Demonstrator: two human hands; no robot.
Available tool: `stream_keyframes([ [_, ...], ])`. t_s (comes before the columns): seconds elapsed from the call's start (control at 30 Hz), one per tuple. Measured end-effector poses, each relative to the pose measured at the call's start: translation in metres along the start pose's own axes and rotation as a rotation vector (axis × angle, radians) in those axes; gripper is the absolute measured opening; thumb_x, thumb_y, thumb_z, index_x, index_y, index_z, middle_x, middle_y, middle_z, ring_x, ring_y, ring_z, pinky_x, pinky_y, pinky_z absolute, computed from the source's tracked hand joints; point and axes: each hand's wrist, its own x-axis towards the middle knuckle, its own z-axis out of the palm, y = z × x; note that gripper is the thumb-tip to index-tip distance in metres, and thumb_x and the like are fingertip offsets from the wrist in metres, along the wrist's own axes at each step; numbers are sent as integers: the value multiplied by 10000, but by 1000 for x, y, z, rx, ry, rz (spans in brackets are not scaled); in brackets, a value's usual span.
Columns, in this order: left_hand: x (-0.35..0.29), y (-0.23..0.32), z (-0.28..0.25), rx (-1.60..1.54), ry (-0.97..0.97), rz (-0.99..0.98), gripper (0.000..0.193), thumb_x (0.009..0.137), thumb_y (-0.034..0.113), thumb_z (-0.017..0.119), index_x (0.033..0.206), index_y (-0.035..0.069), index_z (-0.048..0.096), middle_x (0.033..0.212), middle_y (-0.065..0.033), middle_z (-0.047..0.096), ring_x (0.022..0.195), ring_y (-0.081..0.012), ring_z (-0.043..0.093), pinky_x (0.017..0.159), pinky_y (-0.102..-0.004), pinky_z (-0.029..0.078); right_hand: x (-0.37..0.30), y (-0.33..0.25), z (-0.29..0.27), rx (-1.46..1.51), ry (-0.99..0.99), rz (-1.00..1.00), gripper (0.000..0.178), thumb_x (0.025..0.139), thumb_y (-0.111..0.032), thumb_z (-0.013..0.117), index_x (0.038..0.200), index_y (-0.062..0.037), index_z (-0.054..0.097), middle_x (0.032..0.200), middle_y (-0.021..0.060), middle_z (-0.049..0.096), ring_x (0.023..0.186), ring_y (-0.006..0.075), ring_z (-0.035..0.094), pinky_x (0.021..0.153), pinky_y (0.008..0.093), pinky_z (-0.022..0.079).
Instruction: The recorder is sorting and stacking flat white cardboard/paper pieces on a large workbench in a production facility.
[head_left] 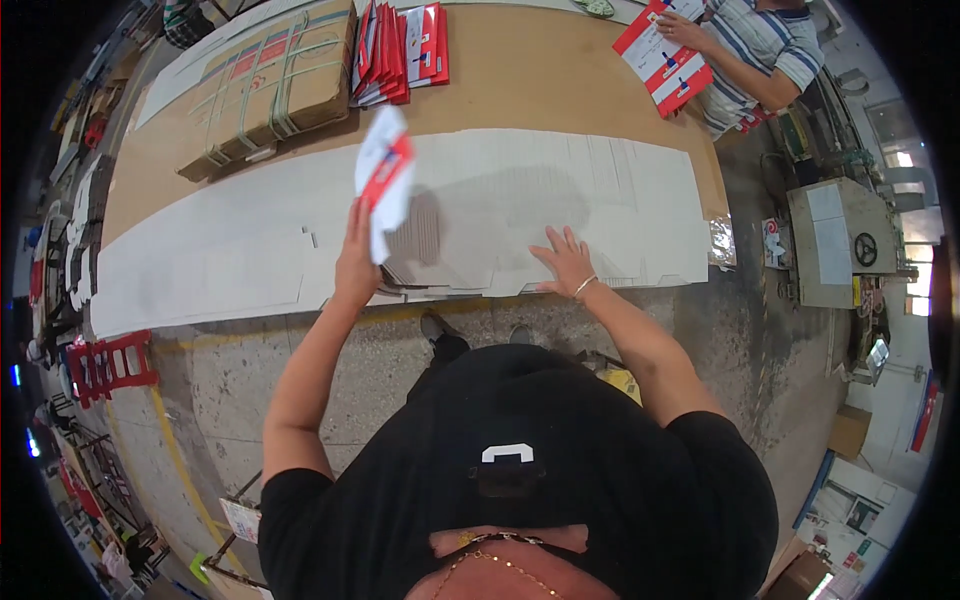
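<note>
My left hand (357,262) is closed on the lower edge of a red-and-white printed card piece (383,180), which stands upright and is blurred by motion. Whether it is a flat sheet or a folded packet I cannot tell. My right hand (567,262) has its fingers spread, low over the near part of the white cardboard sheet (620,190), holding nothing. Whether the fingertips touch the sheet is unclear. Beyond the left hand, several similar red-and-white pieces (385,55) lie in an overlapping pile.
A flat brown carton (270,80) tied with pale straps lies at the far left of the brown table (520,90). Across the table at the far right, another person (765,55) holds red-and-white printed pieces (665,65). A red plastic stool (112,367) stands on the floor at the left.
</note>
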Motion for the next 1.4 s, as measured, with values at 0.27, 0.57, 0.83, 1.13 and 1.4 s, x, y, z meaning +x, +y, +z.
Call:
stream_keyframes([
  [0.27, -55, -150, 38, -681, 126, -925, 506, 824, 139, 542, 1251, -85, 392, 1269, -187, 466, 1093, -303, 506, 947, -357, 400, -3, -6, -10, 10, 10, -8, 803, 625, -434, 761, 1326, -341, 381, 1483, 78, 157, 1351, 400, 119, 1013, 623, 217],
  [0.57, -1, -26, 13, -31, 202, 46, 684, 755, -57, 491, 1390, 41, 255, 1395, -147, 361, 1192, -310, 462, 840, -353, 471, -5, 10, -4, -7, 18, 24, 812, 609, -423, 776, 1321, -326, 399, 1482, 87, 159, 1349, 401, 130, 1015, 611, 218],
  [0.83, -51, -170, 53, -261, 264, -492, 438, 798, 47, 497, 1217, -69, 435, 1196, -210, 514, 1004, -334, 559, 804, -381, 473, -1, 9, -6, 3, 4, 0, 801, 613, -422, 773, 1318, -333, 404, 1483, 76, 162, 1352, 401, 120, 1013, 615, 220],
  [1.13, -32, -116, 27, -421, 130, -420, 678, 757, -40, 455, 1377, -29, 181, 1348, -232, 373, 1049, -367, 538, 850, -362, 461, -5, 18, -3, -8, 6, 15, 819, 603, -428, 776, 1322, -335, 396, 1485, 81, 158, 1348, 404, 126, 1013, 619, 218],
  [1.4, -20, -120, 37, 14, 319, -129, 669, 733, -50, 473, 1365, -22, 254, 1399, -211, 304, 1160, -341, 471, 872, -378, 455, -3, 17, -4, -4, -1, 9, 814, 602, -433, 776, 1318, -332, 402, 1487, 80, 151, 1352, 397, 122, 1018, 612, 214],
])
